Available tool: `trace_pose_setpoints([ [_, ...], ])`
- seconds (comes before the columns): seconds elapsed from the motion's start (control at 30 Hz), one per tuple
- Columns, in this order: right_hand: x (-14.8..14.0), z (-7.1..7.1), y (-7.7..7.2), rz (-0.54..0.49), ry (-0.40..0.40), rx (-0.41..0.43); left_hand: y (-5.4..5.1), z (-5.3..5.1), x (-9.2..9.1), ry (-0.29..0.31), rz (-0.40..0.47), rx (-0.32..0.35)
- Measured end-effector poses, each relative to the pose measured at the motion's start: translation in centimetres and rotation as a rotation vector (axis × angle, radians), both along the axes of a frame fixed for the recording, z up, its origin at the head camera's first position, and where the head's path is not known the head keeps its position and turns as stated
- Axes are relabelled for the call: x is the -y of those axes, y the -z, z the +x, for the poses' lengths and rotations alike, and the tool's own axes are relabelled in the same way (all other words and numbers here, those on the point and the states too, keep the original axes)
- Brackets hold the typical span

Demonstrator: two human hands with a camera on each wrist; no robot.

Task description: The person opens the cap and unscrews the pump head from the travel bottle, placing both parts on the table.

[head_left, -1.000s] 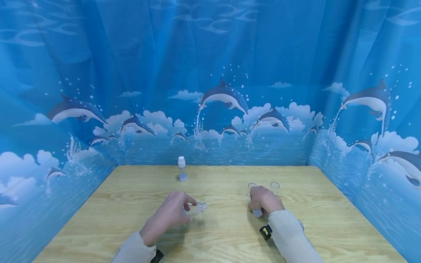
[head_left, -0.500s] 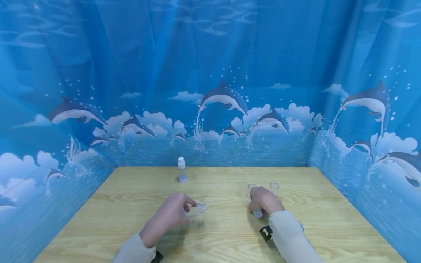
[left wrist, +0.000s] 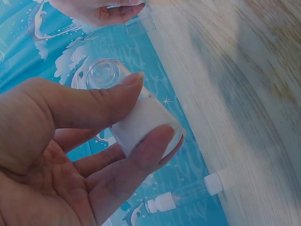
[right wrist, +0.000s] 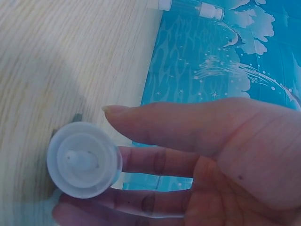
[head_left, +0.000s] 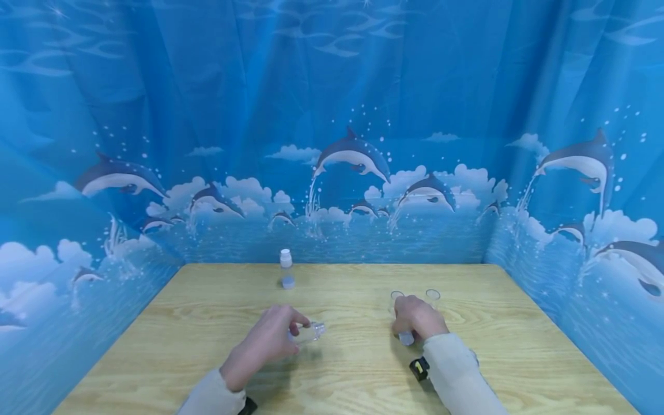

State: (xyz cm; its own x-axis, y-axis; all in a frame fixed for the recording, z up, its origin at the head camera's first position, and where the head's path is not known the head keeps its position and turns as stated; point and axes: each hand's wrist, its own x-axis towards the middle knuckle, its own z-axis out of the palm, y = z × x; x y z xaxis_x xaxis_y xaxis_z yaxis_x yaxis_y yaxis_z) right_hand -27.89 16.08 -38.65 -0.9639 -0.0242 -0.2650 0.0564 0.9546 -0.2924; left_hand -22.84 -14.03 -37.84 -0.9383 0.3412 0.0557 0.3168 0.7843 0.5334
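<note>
1. Holds with the left hand [head_left: 267, 335] a small cylindrical container [left wrist: 146, 122], pinching it between thumb and bent fingers. Leaves only a narrow gap, filled by the container.
2. Shows there, in the left wrist view, a white body and a clear round end beside the thumb. Lies tilted in the grip, in the head view, pointing this clear end to the right side, toward the other hand.
3. Holds with the right hand [head_left: 420, 316] a round whitish piece [right wrist: 83, 160], having bent fingers close around it. Carries in its middle a small nub, visible in the right wrist view.
4. Brings the right thumb tip just beside the rim of this piece; cannot tell from here about real touching by the thumb.
5. Stands just behind the right hand, partly covered by it: a first clear cup [head_left: 397, 295]. Stands to the right of that one, a little apart: a second clear cup [head_left: 433, 295].
6. Stands upright farther back, beyond the left hand and well apart from both hands: a bottle [head_left: 287, 269] with white top, see-through middle and whitish base.
7. Carries all this: a worktop [head_left: 353, 380] of light wood pattern. Hangs around its back and sides: a blue curtain [head_left: 332, 86] with printed dolphins, clouds and water.
</note>
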Motion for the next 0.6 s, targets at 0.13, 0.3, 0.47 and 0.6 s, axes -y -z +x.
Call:
trace_pose_setpoints([
  [0.13, 0.0, 0.0, 0.0, 0.0, 0.001, -0.003, 0.0, 0.0, 0.0, -0.007, 0.004, 0.01],
  [0.3, 0.0, 0.1, -0.1, 0.002, -0.001, -0.005, 0.0, -0.1, -0.1, -0.012, 0.003, 0.018],
  [0.47, 0.1, 0.4, -0.6, 0.006, -0.009, -0.014, 0.1, -0.1, -0.1, -0.01, 0.003, 0.01],
  [0.6, 0.0, 0.7, -1.1, -0.02, -0.014, -0.025, 0.2, -0.1, -0.1, -0.004, 0.001, -0.013],
])
